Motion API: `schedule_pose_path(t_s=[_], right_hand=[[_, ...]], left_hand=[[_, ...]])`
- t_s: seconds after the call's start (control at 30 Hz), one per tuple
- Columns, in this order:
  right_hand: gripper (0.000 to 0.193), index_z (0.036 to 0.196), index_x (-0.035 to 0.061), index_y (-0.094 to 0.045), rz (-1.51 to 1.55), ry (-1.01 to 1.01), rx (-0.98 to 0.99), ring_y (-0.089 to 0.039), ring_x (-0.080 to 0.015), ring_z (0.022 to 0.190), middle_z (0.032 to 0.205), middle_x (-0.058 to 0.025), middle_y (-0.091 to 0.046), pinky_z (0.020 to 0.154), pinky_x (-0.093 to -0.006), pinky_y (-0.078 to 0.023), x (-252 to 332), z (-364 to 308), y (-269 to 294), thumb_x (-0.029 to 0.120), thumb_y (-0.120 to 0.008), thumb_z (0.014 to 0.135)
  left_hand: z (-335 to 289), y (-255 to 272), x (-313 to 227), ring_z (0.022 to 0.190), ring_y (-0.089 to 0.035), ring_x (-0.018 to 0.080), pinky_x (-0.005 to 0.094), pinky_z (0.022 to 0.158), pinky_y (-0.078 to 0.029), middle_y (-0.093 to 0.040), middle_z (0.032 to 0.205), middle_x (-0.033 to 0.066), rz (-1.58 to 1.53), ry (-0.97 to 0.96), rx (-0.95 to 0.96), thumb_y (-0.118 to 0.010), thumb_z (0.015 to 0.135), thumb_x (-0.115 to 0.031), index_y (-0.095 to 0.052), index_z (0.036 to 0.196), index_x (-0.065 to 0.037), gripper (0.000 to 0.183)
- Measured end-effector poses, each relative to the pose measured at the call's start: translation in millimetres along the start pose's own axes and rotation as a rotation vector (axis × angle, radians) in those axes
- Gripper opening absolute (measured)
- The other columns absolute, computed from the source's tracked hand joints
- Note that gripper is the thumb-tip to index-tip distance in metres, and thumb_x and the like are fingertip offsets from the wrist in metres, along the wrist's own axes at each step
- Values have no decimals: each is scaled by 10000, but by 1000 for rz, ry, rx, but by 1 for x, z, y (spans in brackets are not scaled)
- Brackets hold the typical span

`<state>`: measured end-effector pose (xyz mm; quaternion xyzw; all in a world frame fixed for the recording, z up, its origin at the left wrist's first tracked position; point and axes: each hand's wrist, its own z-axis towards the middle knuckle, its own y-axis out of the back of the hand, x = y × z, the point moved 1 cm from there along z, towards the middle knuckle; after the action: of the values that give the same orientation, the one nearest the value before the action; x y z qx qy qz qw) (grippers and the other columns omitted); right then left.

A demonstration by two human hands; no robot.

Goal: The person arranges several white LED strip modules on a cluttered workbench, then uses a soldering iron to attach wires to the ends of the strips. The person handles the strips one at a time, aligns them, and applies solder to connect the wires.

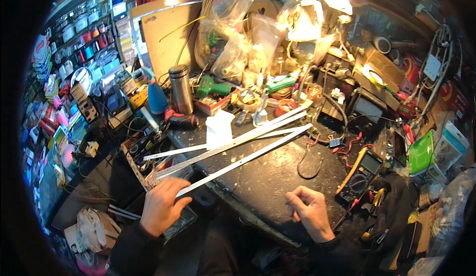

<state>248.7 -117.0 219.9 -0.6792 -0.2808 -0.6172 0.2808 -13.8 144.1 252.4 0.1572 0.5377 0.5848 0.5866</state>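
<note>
Several long, thin white strips [248,159] with small dots along them lie slantwise across the dark workbench [263,187], their near ends sticking out past its left edge. My left hand [163,204] is at those near ends. The nearest strip runs in between its thumb and forefinger, and the hand's fingers are bent over the ends. Above the bench's front edge, my right hand [310,211] is closed with its fingers curled together. Whatever it may hold is hidden. A white paper piece [219,129] stands behind the strips.
A multimeter [361,177] with red leads lies right of my right hand. A steel flask [181,90], a blue bottle [157,97] and a green tool [213,87] crowd the back. A lit lamp [303,21] shines behind. Shelves [82,33] rise at left.
</note>
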Motion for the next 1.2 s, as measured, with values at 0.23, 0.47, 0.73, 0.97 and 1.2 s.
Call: schedule_pose_path(t_s=[0.23, 0.47, 0.73, 0.97, 1.2], right_hand=[[251, 912, 25, -748, -26, -36, -13, -591, -52, 575, 699, -16, -692, 512, -233, -442, -8, 4, 8, 228, -750, 1060], [227, 1186, -11, -734, 91, -36, 15, -693, -90, 710, 967, -78, -789, 598, -240, -540, -17, 11, 13, 187, -704, 1081], [141, 1148, -18, -727, -36, 179, -271, -673, -97, 693, 915, -91, -776, 607, -255, -541, 30, 5, 15, 89, -667, 1079], [297, 1322, 11, -645, 393, 366, -231, -731, -148, 884, 1148, -99, -766, 743, -271, -581, 104, 103, 56, 141, -681, 1057], [67, 1001, 37, -679, 697, 537, -599, -727, -229, 725, 786, -87, -708, 715, -349, -655, 72, 320, 156, 97, -708, 1006]], left_hand=[[45, -71, 13, 1006, -713, 422, 466, 845, -575, -715, 1095, 181, -23, 87, 55, -846, 858, -85, -668, 1193, -35, 383], [9, -40, 10, 871, -694, 320, 377, 761, -534, -679, 958, 137, -158, 30, -130, -806, 853, 13, -749, 1128, -46, 287], [-4, 24, 37, 886, -704, 314, 392, 754, -547, -687, 900, 114, -61, -53, -16, -856, 783, 35, -791, 1097, -71, 338], [86, 6, 50, 998, -668, 338, 445, 842, -531, -699, 1000, 95, 156, -389, 103, -728, 731, 95, -741, 1108, -74, 413], [113, -68, 39, 1095, -675, 340, 446, 951, -532, -726, 1069, 98, 132, -350, -151, -675, 712, 133, -759, 1098, -69, 444]])
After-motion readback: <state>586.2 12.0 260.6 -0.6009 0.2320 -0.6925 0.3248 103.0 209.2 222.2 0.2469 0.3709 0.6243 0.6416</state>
